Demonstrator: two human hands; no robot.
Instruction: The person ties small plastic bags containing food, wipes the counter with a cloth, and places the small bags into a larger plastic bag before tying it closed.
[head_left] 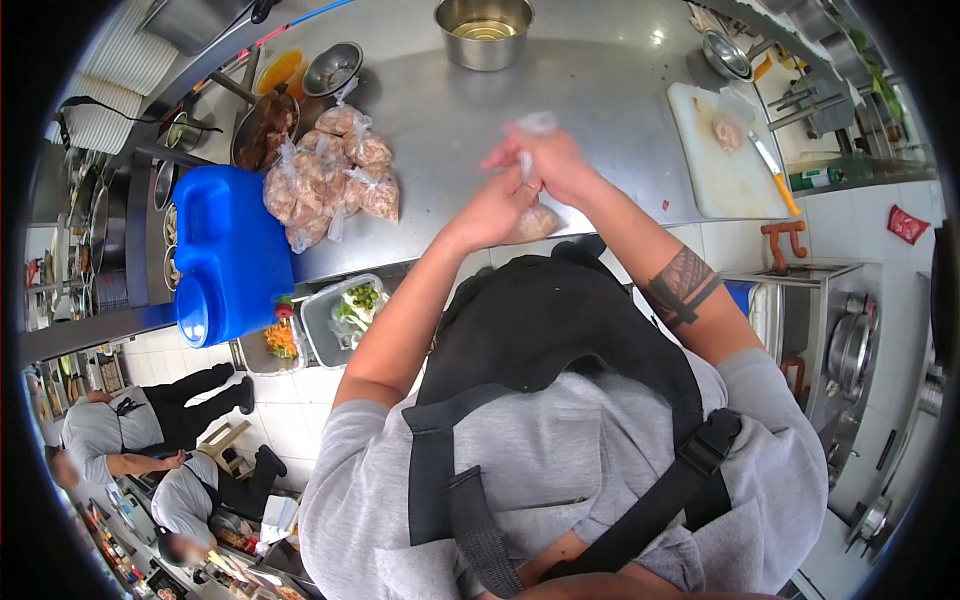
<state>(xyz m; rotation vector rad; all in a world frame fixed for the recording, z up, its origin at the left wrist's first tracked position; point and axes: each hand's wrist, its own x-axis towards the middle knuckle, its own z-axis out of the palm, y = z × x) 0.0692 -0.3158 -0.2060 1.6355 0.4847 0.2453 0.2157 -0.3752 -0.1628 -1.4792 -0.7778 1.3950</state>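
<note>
At the front edge of the steel table (440,130), a clear plastic bag of pale food (535,222) hangs below my two hands. My left hand (497,208) is closed around the gathered neck of this bag. Above and touching it, my right hand (553,163) is at the upper end of the bag, its fingers smeared by motion. A pile of filled, tied bags (325,180) lies to the left. On the white cutting board (700,190) at the right rest another bag with food (728,132) and a knife with an orange handle (783,190).
A blue jug (235,250) stands left of the bag pile. A steel pot (484,40) is at the far side, metal bowls (332,68) at the back left. Vegetable tubs (335,318) sit below the table edge. Two people (120,435) work at the lower left.
</note>
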